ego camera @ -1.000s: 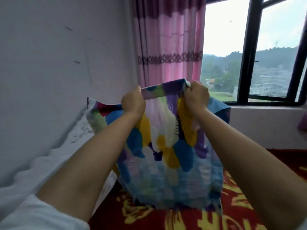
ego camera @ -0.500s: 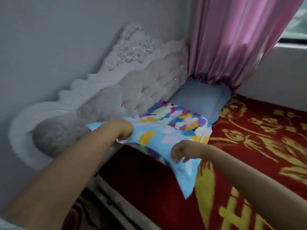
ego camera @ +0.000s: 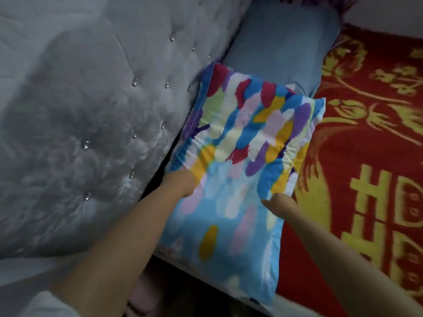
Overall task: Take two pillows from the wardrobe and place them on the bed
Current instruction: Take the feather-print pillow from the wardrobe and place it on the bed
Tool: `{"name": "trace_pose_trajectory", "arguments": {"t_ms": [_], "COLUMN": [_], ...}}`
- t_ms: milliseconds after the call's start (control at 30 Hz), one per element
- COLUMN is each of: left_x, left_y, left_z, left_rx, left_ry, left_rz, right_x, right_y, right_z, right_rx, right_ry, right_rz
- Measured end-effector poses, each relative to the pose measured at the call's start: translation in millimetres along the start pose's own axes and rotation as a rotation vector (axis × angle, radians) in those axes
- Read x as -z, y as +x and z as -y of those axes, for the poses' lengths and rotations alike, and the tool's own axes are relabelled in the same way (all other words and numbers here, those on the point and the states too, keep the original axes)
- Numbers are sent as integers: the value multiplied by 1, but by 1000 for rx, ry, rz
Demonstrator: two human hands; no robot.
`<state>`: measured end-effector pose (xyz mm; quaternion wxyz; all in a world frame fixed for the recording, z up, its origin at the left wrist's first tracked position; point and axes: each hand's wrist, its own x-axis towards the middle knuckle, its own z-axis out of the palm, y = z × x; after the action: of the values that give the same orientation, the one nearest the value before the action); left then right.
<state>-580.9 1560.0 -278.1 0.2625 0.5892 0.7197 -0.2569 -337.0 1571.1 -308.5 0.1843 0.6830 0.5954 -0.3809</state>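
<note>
Lying on the bed (ego camera: 370, 156) against the tufted headboard (ego camera: 91, 110) — multicoloured pillow (ego camera: 242, 161), overlapping a blue pillow (ego camera: 281, 42). Left hand (ego camera: 180, 181) and right hand (ego camera: 278, 202) pinch its cover.

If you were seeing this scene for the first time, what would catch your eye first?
The multicoloured pillow at centre, lying on the bed with both hands pressed on it: left hand, right hand. Then the red-and-gold bedspread on the right and the grey tufted headboard on the left.
</note>
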Motion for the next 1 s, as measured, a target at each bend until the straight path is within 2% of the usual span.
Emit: {"name": "trace_pose_trajectory", "arguments": {"t_ms": [100, 300, 367, 433, 567, 733, 833, 1000], "left_x": [-41, -105, -112, -111, -94, -64, -51, -62], "left_y": [41, 108, 124, 139, 146, 97, 56, 11], "left_z": [8, 18, 25, 34, 48, 65, 87, 119], "left_rx": [142, 381, 404, 347, 229, 130, 94, 176], "left_ry": [-174, -347, -364, -306, -200, -107, -7, 1], "left_rz": [1, -257, -355, -395, -293, -335, -339, -261], "right_x": [-53, -102, -109, -110, -104, -85, -82, -106], "right_y": [26, 77, 88, 95, 97, 57, 16, -29], "right_z": [-7, -10, -15, -21, -29, -27, -17, -6], "right_rx": [-166, -378, -329, -231, -56, 74, 142, 221], "right_ry": [181, 413, 347, 216, 12, 47, 23, -37], "right_rz": [-41, -308, -380, -414, -407, -512, -486, -404]}}
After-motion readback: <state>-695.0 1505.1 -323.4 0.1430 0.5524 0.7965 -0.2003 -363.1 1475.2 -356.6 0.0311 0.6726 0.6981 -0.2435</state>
